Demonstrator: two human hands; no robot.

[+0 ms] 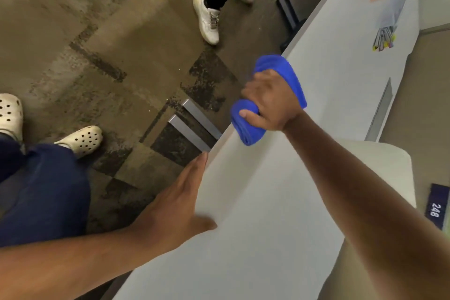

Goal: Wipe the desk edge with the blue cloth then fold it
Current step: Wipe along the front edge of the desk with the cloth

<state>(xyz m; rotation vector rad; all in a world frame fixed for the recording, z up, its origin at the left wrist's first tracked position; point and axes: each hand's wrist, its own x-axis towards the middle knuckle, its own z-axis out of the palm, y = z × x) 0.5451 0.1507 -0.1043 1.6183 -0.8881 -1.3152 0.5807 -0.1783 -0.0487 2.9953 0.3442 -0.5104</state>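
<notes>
The right hand (272, 100) grips the bunched blue cloth (246, 126) at the desk (267, 214) edge; the left hand (180, 200), fingers flat and empty, rests nearer along that edge

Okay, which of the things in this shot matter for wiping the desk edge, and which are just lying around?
Part of the job:
bunched bright blue cloth
right hand gripping it
white desk edge
left hand flat at the edge

Just lying about:
clear bag of coloured pens
dark number tag

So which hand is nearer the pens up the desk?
Right. The right hand grips the blue cloth at the desk edge, closer to the pens; the left hand rests farther back.
</notes>
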